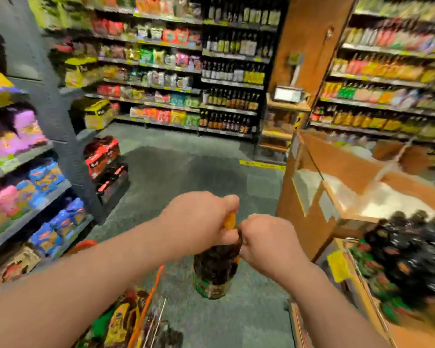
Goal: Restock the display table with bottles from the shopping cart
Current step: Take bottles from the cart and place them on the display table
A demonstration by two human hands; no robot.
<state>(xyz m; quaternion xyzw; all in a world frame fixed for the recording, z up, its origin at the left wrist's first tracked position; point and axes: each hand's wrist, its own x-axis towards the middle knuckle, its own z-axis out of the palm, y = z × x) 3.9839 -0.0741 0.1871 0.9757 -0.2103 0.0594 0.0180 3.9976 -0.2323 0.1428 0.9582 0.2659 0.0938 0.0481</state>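
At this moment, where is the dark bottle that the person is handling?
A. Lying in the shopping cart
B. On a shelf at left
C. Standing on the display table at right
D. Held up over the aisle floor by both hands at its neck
D: the left hand and right hand both grip the neck of the dark bottle, which hangs above the floor, short of the display table.

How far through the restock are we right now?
Midway, as far as the blurred view shows. Done: a cluster of dark bottles already stands on the display table at right. In hand: the left hand and right hand both grip the top of a dark bottle held over the aisle floor. Left: the shopping cart at bottom left seems to hold more goods.
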